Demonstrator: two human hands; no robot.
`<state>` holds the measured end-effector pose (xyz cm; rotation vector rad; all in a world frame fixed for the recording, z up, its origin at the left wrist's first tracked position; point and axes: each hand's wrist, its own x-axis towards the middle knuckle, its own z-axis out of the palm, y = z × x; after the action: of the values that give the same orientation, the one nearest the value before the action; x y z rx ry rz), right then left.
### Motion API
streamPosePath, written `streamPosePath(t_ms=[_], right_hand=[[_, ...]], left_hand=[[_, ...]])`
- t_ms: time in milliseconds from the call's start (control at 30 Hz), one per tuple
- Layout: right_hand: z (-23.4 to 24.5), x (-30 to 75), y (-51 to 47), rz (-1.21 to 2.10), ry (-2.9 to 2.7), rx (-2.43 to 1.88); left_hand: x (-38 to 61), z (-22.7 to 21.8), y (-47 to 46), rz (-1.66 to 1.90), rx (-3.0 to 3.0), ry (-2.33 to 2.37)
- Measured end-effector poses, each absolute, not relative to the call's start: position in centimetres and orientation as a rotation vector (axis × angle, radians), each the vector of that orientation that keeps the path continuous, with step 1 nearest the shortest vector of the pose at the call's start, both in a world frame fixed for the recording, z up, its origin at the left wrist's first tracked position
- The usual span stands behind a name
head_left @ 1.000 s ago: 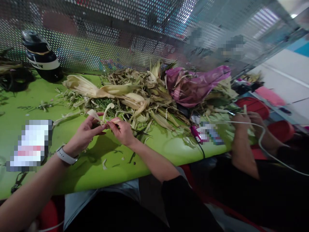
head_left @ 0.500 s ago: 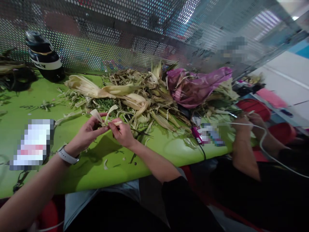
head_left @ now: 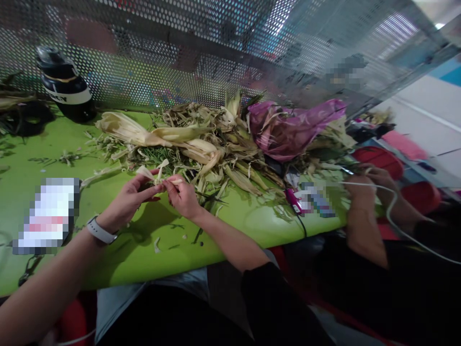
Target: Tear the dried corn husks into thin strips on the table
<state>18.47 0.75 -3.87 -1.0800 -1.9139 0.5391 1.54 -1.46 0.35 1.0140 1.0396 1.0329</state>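
Observation:
My left hand (head_left: 135, 196), with a pale watch band on its wrist, pinches a small bundle of cream corn husk strips (head_left: 163, 169) over the green table (head_left: 144, 262). Close against it, my right hand (head_left: 183, 198) has thumb and fingers closed on the same husk strips, with a pale end poking out above its knuckles. The fingertips of both hands almost meet, and the exact grip between them is hidden. Just beyond lies a heap of dried corn husks (head_left: 237, 139), with broad pale husks (head_left: 126, 129) on its left side.
A dark bottle (head_left: 66, 86) stands at the back left. A blurred phone (head_left: 50, 209) lies left of my arm. Behind the heap rises a perforated metal screen (head_left: 151, 57). A purple plastic bag (head_left: 288, 129) and a magenta device (head_left: 294, 201) lie rightward, near another person's hands (head_left: 362, 187).
The husk strips between my fingers have shifted slightly right, and the upright strip now looks shorter and folded over. Both hands stay nearly in place.

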Motion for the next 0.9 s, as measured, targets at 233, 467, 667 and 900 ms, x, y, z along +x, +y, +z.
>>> streamPosePath(t_ms=[233, 467, 667, 900], right_hand=[[-3.9, 18.4, 0.7, 0.622, -1.852, -1.039], [-4.3, 18.3, 0.8, 0.573, -1.859, -0.973], [-3.7, 18.3, 0.5, 0.665, -1.833, -1.018], [-3.6, 18.8, 1.2, 0.671, -1.952, -1.086]], left_hand=[[1.4, 0.0, -1.3, 1.019, 1.034, 1.078], [1.8, 0.7, -1.6, 0.99, 1.019, 1.142], [1.7, 0.0, -1.4, 1.017, 1.066, 1.148], [0.9, 0.1, -0.6, 1.106, 1.043, 1.236]])
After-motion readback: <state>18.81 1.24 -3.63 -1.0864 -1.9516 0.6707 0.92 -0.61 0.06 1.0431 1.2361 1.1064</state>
